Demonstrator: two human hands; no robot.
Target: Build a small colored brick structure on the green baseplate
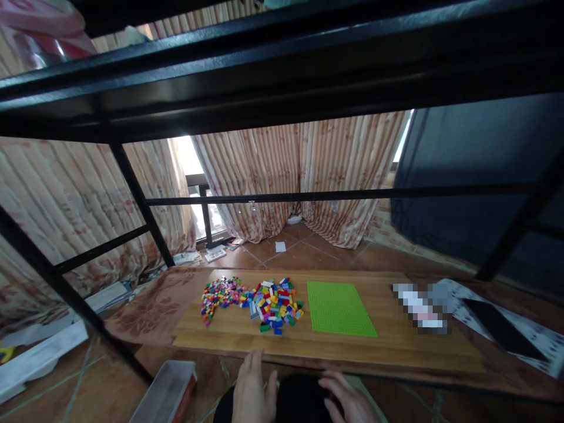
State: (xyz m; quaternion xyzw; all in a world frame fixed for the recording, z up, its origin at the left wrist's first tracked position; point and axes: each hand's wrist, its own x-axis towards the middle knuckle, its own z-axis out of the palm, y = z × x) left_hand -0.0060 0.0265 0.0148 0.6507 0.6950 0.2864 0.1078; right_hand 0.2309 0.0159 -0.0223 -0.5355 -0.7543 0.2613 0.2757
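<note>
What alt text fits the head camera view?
Brown wooden board bearing, left to right, tiny multicoloured pieces, bigger multicoloured plastic bricks and a green studded plastic baseplate; a person's bare left hand and bare right hand are before it.

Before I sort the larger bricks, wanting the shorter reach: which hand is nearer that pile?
Your left hand. Its fingertips are by the wooden board's near edge, just short of the larger bricks; your right hand is farther back, off to their right.
</note>
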